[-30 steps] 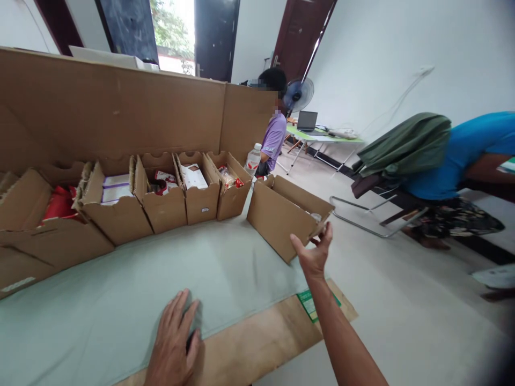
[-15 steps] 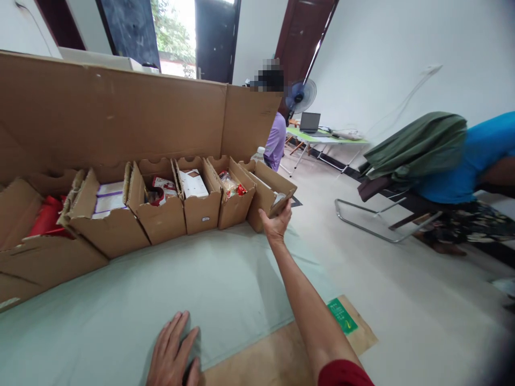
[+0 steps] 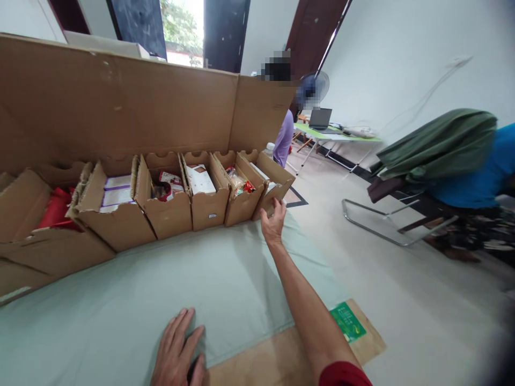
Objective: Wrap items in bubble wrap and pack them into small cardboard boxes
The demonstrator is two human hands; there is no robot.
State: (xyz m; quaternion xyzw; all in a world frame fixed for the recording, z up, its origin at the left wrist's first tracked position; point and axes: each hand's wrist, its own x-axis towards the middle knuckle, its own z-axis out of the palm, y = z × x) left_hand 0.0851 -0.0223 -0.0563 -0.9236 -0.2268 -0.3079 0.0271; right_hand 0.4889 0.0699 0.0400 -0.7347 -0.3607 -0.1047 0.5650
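Observation:
My right hand (image 3: pixel 274 222) reaches to the rightmost cardboard box (image 3: pixel 284 188) in a row. Its thumb and fingers are spread against the lower front of that box, not wrapped round it. White items show inside. My left hand (image 3: pixel 177 348) lies open, fingers stretched out, on the pale green cloth (image 3: pixel 169 279). Left of the touched box stands a box (image 3: pixel 241 208) with red and clear packets, then one (image 3: pixel 209 210) with a white carton. Farther left are boxes with a red-and-white packet (image 3: pixel 171 182), purple-edged white packs (image 3: pixel 116 193) and a red item (image 3: pixel 58 209).
A tall cardboard panel (image 3: pixel 161 107) stands behind the row. Brown paper with a green label (image 3: pixel 348 321) lies at the near right edge. Beyond are a seated person in purple (image 3: pixel 285 136), a laptop (image 3: pixel 321 119) on a table, a fan, and a chair (image 3: pixel 438 145) with a person in blue.
The rightmost box has shifted left, closer against its neighbour. My right hand's fingers have come off its right corner onto the front. The left hand stays on the cloth; the view has turned slightly.

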